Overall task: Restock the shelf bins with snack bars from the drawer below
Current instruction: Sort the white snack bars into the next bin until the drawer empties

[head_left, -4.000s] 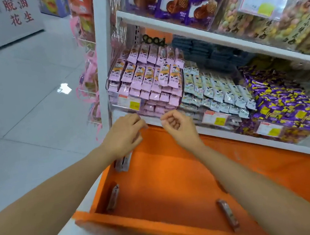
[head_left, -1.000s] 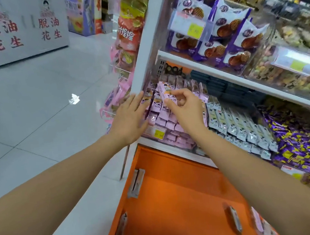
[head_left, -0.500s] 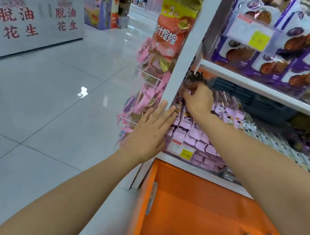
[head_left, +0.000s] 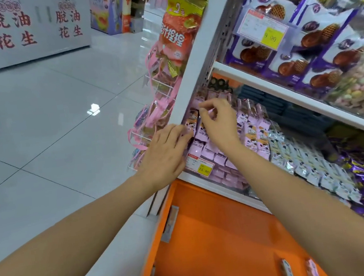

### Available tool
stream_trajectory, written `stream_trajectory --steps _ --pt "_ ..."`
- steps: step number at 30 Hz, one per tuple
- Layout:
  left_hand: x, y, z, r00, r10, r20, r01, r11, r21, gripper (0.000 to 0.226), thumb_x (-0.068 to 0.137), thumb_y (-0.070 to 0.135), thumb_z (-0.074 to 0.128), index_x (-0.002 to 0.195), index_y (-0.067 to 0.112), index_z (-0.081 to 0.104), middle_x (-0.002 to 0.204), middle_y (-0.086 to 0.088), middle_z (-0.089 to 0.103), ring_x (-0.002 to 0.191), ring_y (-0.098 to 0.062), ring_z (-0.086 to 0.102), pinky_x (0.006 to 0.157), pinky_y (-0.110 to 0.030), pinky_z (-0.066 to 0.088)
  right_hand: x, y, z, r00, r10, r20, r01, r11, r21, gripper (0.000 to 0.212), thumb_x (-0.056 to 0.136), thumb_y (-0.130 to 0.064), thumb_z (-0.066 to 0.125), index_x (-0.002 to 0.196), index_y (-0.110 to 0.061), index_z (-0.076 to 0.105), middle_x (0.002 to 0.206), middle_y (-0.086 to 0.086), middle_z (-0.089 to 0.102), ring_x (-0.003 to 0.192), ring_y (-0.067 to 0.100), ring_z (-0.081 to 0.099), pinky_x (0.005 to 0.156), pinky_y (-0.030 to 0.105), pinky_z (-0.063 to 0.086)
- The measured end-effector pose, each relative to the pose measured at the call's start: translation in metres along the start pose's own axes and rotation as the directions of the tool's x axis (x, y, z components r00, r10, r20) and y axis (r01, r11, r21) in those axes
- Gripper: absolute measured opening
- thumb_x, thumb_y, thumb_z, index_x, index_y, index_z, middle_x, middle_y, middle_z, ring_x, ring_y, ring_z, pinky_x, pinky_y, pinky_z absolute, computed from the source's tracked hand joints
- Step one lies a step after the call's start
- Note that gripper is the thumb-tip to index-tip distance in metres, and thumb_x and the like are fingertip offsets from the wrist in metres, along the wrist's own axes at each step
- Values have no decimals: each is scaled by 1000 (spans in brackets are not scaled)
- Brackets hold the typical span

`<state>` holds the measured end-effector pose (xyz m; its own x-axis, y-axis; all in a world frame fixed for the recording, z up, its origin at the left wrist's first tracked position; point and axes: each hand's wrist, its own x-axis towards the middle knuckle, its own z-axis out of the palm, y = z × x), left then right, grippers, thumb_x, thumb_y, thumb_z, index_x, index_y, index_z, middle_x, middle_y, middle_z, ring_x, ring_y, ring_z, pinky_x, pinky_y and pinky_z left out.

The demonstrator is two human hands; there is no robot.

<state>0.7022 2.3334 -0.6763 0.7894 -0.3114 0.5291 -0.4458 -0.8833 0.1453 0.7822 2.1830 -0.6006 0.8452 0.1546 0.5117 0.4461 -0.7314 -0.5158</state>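
White floor tiles (head_left: 51, 134) lie left of the bin (head_left: 227, 179) of pink snack bars (head_left: 203, 152), which sits in the shelf unit (head_left: 196, 52) above the open orange drawer (head_left: 221, 235), bars overlapping in rows, long axes running bin-front to back. At the bin's left edge the left hand (head_left: 167, 155) lies flat, grip spread; over its back rows the right hand (head_left: 219, 123) curls, and I cannot tell whether its grip pinches a bar. The bin's tag (head_left: 200, 165) reads 16.80.
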Motion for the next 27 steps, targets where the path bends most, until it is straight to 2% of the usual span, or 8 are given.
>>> stream_trajectory --steps 2,4,11,15,17,21,24,27 --pt "-10 11 0 1000 17 -25 -17 1000 3 42 80 23 40 117 8 52 118 -13 52 109 -29 47 87 -43 44 -21 -6 -10 999 -34 26 32 998 57 13 93 -16 57 97 -18 69 100 -3 58 77 -1 52 69 12 42" --pt "-24 21 7 999 44 4 -44 999 -5 33 78 22 42 106 9 54 106 -9 52 95 -24 44 76 -39 45 -42 -8 -18 996 -77 32 73 991 112 13 93 -13 57 96 -17 69 94 -6 57 75 0 50 68 12 40" --pt "-84 40 42 970 145 198 -135 989 -64 25 79 30 44 98 14 49 102 -12 61 86 -26 54 69 -36 48 -136 13 -25 973 -111 201 57 965 256 12 91 -8 58 88 -17 65 83 -16 52 63 6 46 61 12 34" --pt "-113 46 63 929 162 332 -142 986 -83 36 85 31 40 96 6 64 117 -18 65 107 -36 64 88 -41 52 -193 46 0 945 -38 325 -45 969 243 9 90 -11 60 90 -15 69 69 -16 48 57 9 44 55 16 32" --pt "-128 41 75 902 122 415 -108 992 -58 49 84 37 40 109 5 69 129 -17 62 120 -35 59 99 -39 46 -217 62 16 927 -10 374 -78 972 220 8 90 -12 61 91 -16 68 75 -14 53 60 11 48 57 19 36" --pt "-159 32 94 863 33 505 29 993 -113 69 88 44 30 146 8 42 158 -10 29 146 -29 26 115 -45 28 -261 94 53 835 92 542 -220 959 177 9 92 -16 61 100 -18 66 93 -4 59 69 8 52 70 29 46" --pt "-172 31 102 884 -3 467 90 982 -166 67 94 44 24 153 12 27 163 -2 11 150 -21 7 120 -38 11 -287 111 82 703 116 702 -246 965 87 21 94 -22 60 115 -20 62 104 -1 57 80 12 56 76 30 46" --pt "-175 30 102 889 -2 458 124 964 -236 65 95 39 24 155 13 22 164 -1 8 151 -18 2 122 -38 8 -302 118 112 606 147 782 -209 978 -23 38 94 -24 60 130 -15 51 117 5 50 97 23 57 82 37 47"
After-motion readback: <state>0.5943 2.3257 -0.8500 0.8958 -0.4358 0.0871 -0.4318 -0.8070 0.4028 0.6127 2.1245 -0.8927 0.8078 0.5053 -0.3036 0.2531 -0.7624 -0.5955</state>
